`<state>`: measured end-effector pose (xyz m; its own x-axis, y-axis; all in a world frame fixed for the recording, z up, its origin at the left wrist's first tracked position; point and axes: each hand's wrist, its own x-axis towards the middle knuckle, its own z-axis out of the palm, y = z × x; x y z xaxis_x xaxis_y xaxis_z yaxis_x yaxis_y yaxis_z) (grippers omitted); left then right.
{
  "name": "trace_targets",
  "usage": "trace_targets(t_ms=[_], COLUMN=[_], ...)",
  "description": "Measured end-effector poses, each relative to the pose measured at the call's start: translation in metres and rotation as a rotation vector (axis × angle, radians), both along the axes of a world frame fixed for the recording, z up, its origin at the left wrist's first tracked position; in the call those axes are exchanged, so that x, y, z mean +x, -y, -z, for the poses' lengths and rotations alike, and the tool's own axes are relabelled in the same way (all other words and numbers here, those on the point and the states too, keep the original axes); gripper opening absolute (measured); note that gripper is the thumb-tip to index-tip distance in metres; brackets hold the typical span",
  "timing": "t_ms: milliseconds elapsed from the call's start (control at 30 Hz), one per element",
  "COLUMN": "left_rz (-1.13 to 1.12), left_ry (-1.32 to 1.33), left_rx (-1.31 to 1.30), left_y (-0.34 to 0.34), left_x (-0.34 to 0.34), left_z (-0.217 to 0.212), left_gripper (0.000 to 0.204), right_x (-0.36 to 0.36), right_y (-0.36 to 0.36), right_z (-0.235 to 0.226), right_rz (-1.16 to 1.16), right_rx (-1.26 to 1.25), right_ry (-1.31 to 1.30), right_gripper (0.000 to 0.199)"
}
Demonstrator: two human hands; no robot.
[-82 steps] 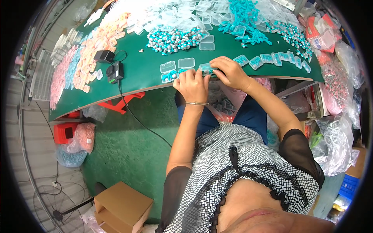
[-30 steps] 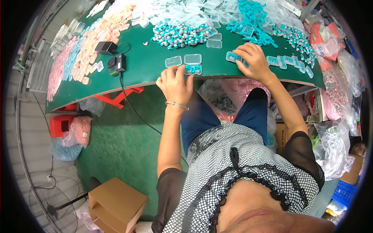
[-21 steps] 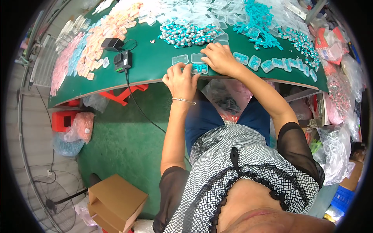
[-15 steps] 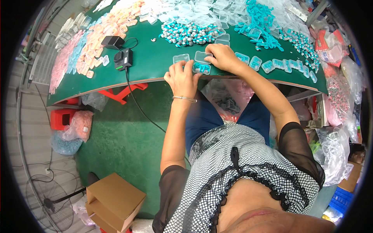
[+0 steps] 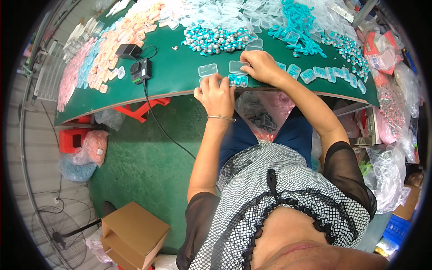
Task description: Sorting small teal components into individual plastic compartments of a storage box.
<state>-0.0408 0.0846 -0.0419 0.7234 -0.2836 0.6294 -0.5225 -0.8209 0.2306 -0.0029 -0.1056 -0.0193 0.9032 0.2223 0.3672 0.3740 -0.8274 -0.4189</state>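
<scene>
A small clear hinged plastic case (image 5: pixel 238 80) lies open near the table's front edge, with teal pieces in its near half. My right hand (image 5: pixel 263 67) is closed at the right edge of its raised clear lid (image 5: pixel 238 67), thumb and forefinger together there. Just left of it lies a second open clear case (image 5: pixel 208 69), its near half mostly covered by my left hand (image 5: pixel 217 94). The left fingers are bent and apart over that near half, and the thumb is close to the filled case. What the left fingertips touch is hidden.
Filled clear cases (image 5: pixel 308 75) form a row to the right. Behind lie piles of teal-and-grey capsule-shaped pieces (image 5: pixel 216 39), teal strips (image 5: pixel 294 27) and clear cases (image 5: pixel 211 18). A black device (image 5: pixel 141 70) with a cable sits left, near peach cases (image 5: pixel 112 63).
The filled case and its lid have shifted slightly right, away from the left case. My left hand has moved a little right and nearer to me, showing more of the left case.
</scene>
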Motion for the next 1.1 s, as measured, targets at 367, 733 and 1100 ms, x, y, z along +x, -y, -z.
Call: trace_targets(t_ms=[367,733,1100], left_rz=[-0.096,-0.008,0.413], left_ry=[0.205,0.093,0.09], left_rx=[0.141,-0.011,-0.109], left_y=[0.01,-0.003,0.005], left_x=[-0.002,-0.015,0.002], left_z=[0.027,0.012,0.005], left_gripper=[0.028,0.033,0.024], right_x=[-0.029,-0.061,-0.068], right_y=[-0.01,-0.018,0.008], right_z=[0.01,0.028,0.026], right_rz=[-0.067,-0.16,-0.201], right_rx=[-0.091,-0.024,0.195], right_ry=[0.476,0.385,0.304], right_gripper=[0.017,0.033,0.025])
